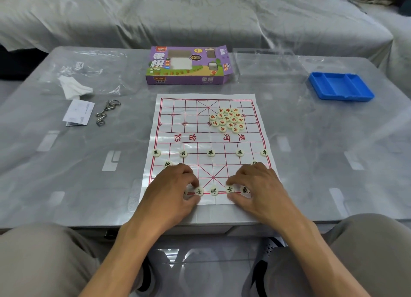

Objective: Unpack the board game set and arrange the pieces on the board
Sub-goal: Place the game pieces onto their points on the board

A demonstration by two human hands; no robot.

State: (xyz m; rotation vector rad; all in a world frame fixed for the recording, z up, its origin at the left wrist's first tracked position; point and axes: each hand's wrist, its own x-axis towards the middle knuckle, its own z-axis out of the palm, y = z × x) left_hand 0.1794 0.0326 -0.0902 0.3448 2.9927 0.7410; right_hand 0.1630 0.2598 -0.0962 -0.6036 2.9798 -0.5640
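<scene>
A paper xiangqi board point(206, 138) lies flat on the table. Black-lettered pieces stand on its near half: a row of several pawns point(210, 152), a general point(213, 190) and two advisors beside it. My left hand point(171, 190) pinches the left advisor point(199, 191) between curled fingers and thumb. My right hand point(258, 185) pinches the right advisor point(230, 189), with an elephant piece point(244, 190) showing under its fingers. A heap of red-lettered pieces point(228, 119) sits on the far right of the board. Both hands hide other back-row pieces.
The purple game box point(189, 65) lies behind the board with a flap open. A blue plastic tray point(340, 86) and a transparent lid point(266, 62) are at the far right. Left are plastic wrap point(84, 72), a tissue point(74, 87), a leaflet point(79, 113) and a metal ring puzzle point(106, 112).
</scene>
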